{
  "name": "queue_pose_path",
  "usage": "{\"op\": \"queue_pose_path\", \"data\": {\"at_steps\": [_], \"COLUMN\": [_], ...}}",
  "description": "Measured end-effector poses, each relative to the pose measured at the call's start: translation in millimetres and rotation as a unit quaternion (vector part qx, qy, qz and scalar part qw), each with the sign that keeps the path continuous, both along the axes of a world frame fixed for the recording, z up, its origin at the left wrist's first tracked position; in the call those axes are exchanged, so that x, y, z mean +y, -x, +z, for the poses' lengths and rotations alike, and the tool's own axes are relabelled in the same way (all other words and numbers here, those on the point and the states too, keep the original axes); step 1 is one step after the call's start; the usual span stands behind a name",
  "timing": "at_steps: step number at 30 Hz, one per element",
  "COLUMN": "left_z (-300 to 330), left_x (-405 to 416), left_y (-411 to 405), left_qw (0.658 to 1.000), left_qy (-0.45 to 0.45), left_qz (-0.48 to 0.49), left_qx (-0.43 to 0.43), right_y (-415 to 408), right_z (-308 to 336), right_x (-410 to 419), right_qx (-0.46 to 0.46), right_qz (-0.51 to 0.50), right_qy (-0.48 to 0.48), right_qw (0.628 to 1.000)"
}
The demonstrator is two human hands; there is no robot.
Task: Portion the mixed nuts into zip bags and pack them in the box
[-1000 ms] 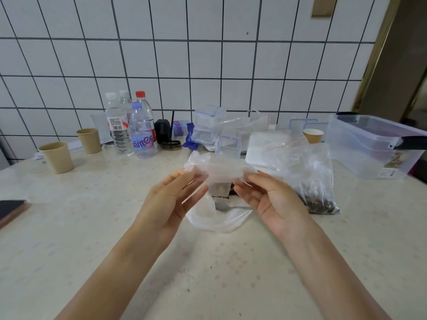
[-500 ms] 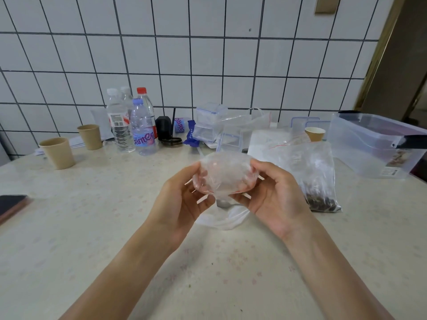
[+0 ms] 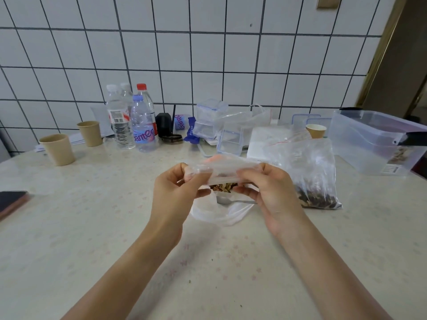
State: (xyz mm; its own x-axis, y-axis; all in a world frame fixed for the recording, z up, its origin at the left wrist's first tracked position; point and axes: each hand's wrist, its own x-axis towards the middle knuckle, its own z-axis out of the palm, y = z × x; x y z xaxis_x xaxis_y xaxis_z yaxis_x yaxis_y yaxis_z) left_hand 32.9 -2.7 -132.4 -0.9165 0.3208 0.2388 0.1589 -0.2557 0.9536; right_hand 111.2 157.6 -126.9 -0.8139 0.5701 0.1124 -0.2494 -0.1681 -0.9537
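A small clear zip bag (image 3: 221, 170) is held up above the table between both hands. My left hand (image 3: 175, 190) pinches its left end and my right hand (image 3: 265, 192) pinches its right end. Just behind and below it some mixed nuts (image 3: 220, 187) show in a container on a white plastic sheet (image 3: 217, 210), with a metal spoon (image 3: 233, 200) lying in front. A large clear bag of nuts (image 3: 312, 174) leans to the right. The big clear plastic box (image 3: 374, 142) stands at the far right.
Water bottles (image 3: 138, 121) and two paper cups (image 3: 57, 148) stand at the back left. Small clear lidded containers (image 3: 210, 122) and a white box (image 3: 265, 139) sit behind my hands. A phone (image 3: 11, 202) lies at the left edge. The tiled wall is close behind.
The bag was opened into a round mouth half a second ago; now it is flattened and stretched sideways between my hands, and the nuts and spoon behind it have come into view.
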Motion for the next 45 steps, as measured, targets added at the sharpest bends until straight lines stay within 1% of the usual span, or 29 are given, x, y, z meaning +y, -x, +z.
{"op": "queue_pose_path", "data": {"at_steps": [2,5,7,8,10,12,14,15,17,18,19,21,24,27,29,31,33,36,38,39,41,42,43,45], "left_z": [-2,-1,-2,-2,-4,-5,-2,0,5,7,8,8,8,10,11,13,14,12,10,10,10,10,9,4], "left_x": [2,1,1,0,-2,-5,-8,-9,-10,-10,-10,-10,-11,-7,-3,-3,-4,-8,-10,-10,-10,-9,-8,-5], "left_y": [1,7,12,12,11,13,16,17,18,18,18,20,18,12,8,6,7,11,12,12,11,9,8,8], "left_qw": [0.998,0.992,0.988,0.989,0.993,0.996,0.991,0.978,0.938,0.923,0.915,0.913,0.921,0.94,0.952,0.954,0.943,0.914,0.9,0.906,0.942,0.958,0.972,0.991], "left_qy": [0.014,0.029,0.059,0.068,0.053,0.019,-0.028,-0.064,-0.132,-0.15,-0.159,-0.169,-0.153,-0.107,-0.087,-0.098,-0.125,-0.174,-0.202,-0.196,-0.134,-0.1,-0.072,-0.025], "left_qz": [0.049,0.119,0.139,0.134,0.101,0.059,-0.022,-0.077,-0.175,-0.205,-0.225,-0.251,-0.267,-0.238,-0.214,-0.2,-0.203,-0.227,-0.249,-0.258,-0.251,-0.233,-0.201,-0.113], "left_qx": [0.022,0.022,0.02,0.014,-0.019,-0.062,-0.131,-0.182,-0.269,-0.289,-0.294,-0.276,-0.239,-0.219,-0.2,-0.202,-0.231,-0.289,-0.295,-0.272,-0.18,-0.132,-0.096,-0.065], "right_y": [2,3,2,1,-1,-2,-2,-2,-2,-3,-3,-4,-5,-4,-2,0,0,0,-1,-2,-3,-3,-3,-1], "right_z": [-3,-3,-3,-3,-3,-3,0,2,5,5,6,8,11,11,10,9,8,4,4,5,4,4,3,0], "right_x": [-3,-1,1,2,5,10,14,15,18,19,19,20,17,12,10,7,5,2,3,4,7,8,8,5], "right_qx": [-0.017,-0.012,-0.006,-0.006,-0.016,-0.019,-0.001,0.009,0.023,0.032,0.04,0.058,0.07,0.056,0.052,0.056,0.06,0.068,0.073,0.072,0.057,0.046,0.034,0.006], "right_qz": [-0.041,-0.084,-0.084,-0.077,-0.067,-0.049,-0.002,0.027,0.081,0.103,0.121,0.14,0.154,0.146,0.14,0.139,0.151,0.177,0.189,0.199,0.209,0.202,0.182,0.124], "right_qy": [-0.001,0.03,0.063,0.082,0.104,0.104,0.144,0.176,0.232,0.252,0.264,0.268,0.228,0.175,0.172,0.179,0.164,0.124,0.121,0.111,0.061,0.034,0.013,-0.005], "right_qw": [0.999,0.996,0.994,0.994,0.992,0.993,0.99,0.984,0.969,0.962,0.956,0.951,0.959,0.972,0.974,0.972,0.973,0.974,0.972,0.971,0.974,0.978,0.983,0.992]}}
